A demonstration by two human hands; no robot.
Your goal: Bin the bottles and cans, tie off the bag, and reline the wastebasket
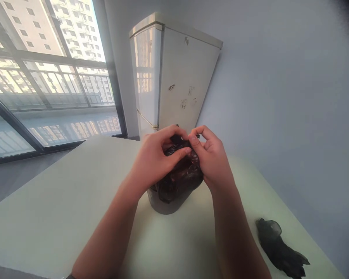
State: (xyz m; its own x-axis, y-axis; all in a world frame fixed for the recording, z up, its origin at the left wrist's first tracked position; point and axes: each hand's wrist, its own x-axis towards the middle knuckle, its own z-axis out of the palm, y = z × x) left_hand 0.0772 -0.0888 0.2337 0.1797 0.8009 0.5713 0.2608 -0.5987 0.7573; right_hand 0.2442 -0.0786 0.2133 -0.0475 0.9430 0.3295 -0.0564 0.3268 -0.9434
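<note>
A grey bin (165, 205) stands on the pale table, with a black plastic bag (180, 178) draped over its top. At the upper left of the bag, my left hand (163, 151) is closed with thumb and fingers pinching the plastic. My right hand (211, 151) grips the bag's gathered edge on the other side, its thumb and forefinger pressed together. The fingertips of both hands nearly meet above the bin. Most of the bin's rim and its inside are hidden by the bag and my hands.
On the table's right side lies a bunched black plastic bag (282, 248). The pale table (61, 201) reaches toward a white fridge (186, 77) with scuffed marks. A blue-grey wall (293, 97) borders the right, and a large window (52, 77) is at the left.
</note>
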